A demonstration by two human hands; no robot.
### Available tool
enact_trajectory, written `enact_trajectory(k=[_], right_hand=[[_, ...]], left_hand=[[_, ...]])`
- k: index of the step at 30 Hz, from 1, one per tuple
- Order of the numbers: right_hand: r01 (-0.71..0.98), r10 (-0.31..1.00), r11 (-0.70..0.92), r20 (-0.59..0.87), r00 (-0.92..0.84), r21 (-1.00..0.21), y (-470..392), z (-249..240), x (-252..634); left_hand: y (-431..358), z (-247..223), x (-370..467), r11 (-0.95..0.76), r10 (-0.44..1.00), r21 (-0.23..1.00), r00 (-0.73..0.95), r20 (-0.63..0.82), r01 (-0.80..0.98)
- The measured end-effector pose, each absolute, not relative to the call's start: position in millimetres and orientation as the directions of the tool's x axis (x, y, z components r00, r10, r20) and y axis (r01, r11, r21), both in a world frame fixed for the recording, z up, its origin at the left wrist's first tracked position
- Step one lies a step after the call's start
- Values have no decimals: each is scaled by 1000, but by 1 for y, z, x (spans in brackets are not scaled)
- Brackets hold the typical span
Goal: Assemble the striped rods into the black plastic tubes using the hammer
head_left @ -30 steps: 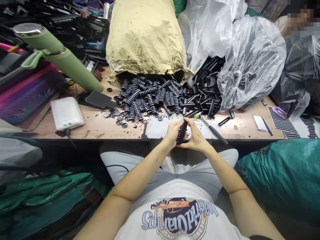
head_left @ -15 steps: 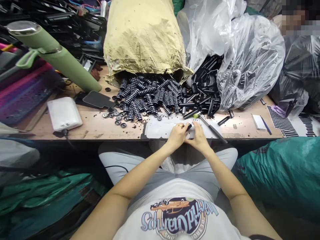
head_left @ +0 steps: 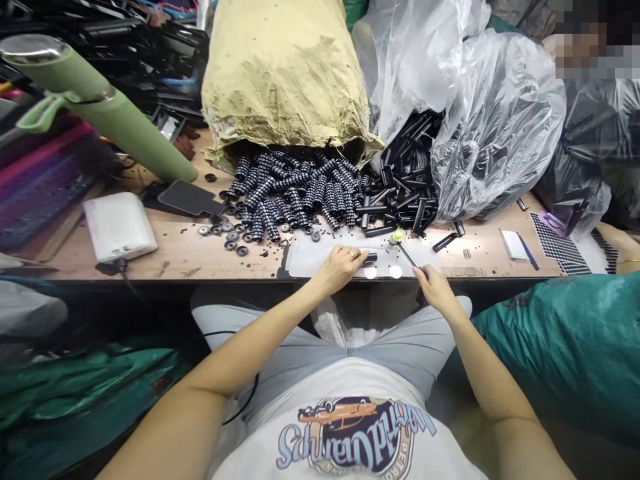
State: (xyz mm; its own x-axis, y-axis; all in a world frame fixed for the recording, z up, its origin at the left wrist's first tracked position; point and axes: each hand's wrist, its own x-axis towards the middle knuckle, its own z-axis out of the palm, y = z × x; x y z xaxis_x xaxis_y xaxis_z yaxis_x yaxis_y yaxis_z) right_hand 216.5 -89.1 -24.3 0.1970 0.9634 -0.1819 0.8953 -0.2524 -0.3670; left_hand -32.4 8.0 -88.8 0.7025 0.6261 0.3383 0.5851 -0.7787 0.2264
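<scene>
My left hand is closed on a short black tubular part, whose end sticks out to the right over a white sheet. My right hand grips the handle of a small hammer with a yellow-green head. The hammer head is just above the sheet, to the right of the black part and apart from it. Beyond my hands lie a heap of ridged black rollers and a pile of smooth black parts. Several small round black caps lie left of the sheet.
A yellow sack and a clear plastic bag stand behind the heaps. To the left are a green bottle and a white box with a cable. Another person's hand shows at far right, near patterned sheets.
My right hand has left the black part, moved right and taken hold of the hammer, whose handle has swung. My left hand has shifted slightly left, keeping the part. Another person's hand has appeared at right.
</scene>
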Motion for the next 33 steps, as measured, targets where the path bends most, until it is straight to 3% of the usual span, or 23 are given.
enact_trajectory(k=[4,6,10,16,18,22,27,33], right_hand=[[852,975,-220,-73,211,-475,-112,-20,193],[879,974,-219,-51,219,-423,-117,-25,181],[933,975,-209,-138,176,-291,-118,-19,167],[863,983,1,160,92,-506,-112,8,140],[886,994,42,112,11,-462,-108,0,125],[956,987,18,-146,-63,-292,-100,-20,112],[960,995,-94,-42,86,-263,-100,-8,152],[972,974,-229,-11,228,-49,-98,-20,230]], left_hand=[[7,-86,-32,-755,651,172,689,320,633],[6,-84,-30,-741,664,155,681,308,653],[-6,-80,-21,-715,694,158,667,271,681],[-33,-81,0,-724,688,185,676,265,664],[-33,-84,3,-714,700,202,670,248,670],[-16,-90,2,-723,690,220,670,275,655],[-7,-77,3,-678,735,295,611,295,673],[-14,-52,21,-717,697,303,645,315,627]])
